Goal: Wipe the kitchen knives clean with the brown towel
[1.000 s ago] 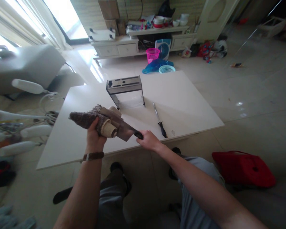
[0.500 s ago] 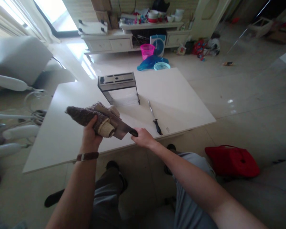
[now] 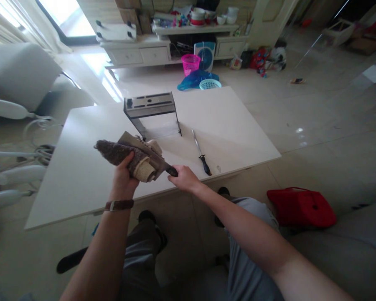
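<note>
1. Cleaver [image 3: 147, 152], wide-bladed, dark-handled: we find it above the near part of the worktop [image 3: 230, 129], its blade lying against the cloth, partly covered by it.
2. Right grip [image 3: 184, 177]: closed around the cleaver's handle.
3. Cloth [image 3: 108, 149], gray and fleecy, bundled, with a pale rolled part at its near end: we note it on both sides of the blade.
4. Left grip [image 3: 124, 177]: closed on the cloth, thumb on top; we cannot see the fingers beneath. A brown wristband [image 3: 119, 205] circles the wrist.
5. Sharpening steel [image 3: 202, 154], black-handled: we list it lying on the worktop, right of the cleaver, its handle toward the near edge.
6. Slotted stand [image 3: 150, 102], metal-topped: upright on the worktop, beyond the cloth.
7. Red bag [image 3: 301, 207]: on the right, beyond the worktop's near edge.
8. Pink basket [image 3: 190, 63]: on the floor, past the far edge.
</note>
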A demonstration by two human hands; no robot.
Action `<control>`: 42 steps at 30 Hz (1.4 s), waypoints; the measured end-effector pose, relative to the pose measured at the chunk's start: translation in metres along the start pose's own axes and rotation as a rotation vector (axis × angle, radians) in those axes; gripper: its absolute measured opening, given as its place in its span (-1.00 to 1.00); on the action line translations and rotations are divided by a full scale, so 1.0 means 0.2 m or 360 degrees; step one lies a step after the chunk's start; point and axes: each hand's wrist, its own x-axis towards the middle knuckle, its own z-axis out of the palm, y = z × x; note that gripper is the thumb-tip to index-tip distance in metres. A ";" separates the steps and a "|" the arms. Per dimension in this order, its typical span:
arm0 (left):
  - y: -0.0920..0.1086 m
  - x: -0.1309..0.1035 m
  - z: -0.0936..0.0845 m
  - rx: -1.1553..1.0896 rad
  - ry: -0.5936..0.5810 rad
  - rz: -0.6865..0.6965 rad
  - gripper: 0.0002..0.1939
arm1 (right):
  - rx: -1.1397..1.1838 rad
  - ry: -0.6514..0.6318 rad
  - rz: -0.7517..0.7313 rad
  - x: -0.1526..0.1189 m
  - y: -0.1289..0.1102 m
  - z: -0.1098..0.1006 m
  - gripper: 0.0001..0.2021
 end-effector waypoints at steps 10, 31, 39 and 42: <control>0.09 0.02 -0.07 -0.0136 -0.0050 0.0097 -0.79 | -0.0108 -0.0063 -0.0089 -0.02 0.01 -0.01 -0.91; -0.12 -0.07 0.03 0.0208 -0.0059 -0.0117 -0.61 | 0.0333 0.0141 0.0132 -0.01 0.02 0.07 -0.91; -0.18 -0.10 0.05 0.0452 -0.0126 -0.0057 -0.48 | 0.0415 0.0273 0.0174 0.01 0.04 0.09 -0.92; -0.19 -0.11 0.05 0.0501 -0.0147 -0.0044 -0.44 | 0.0427 0.0295 0.0176 0.02 0.04 0.09 -0.91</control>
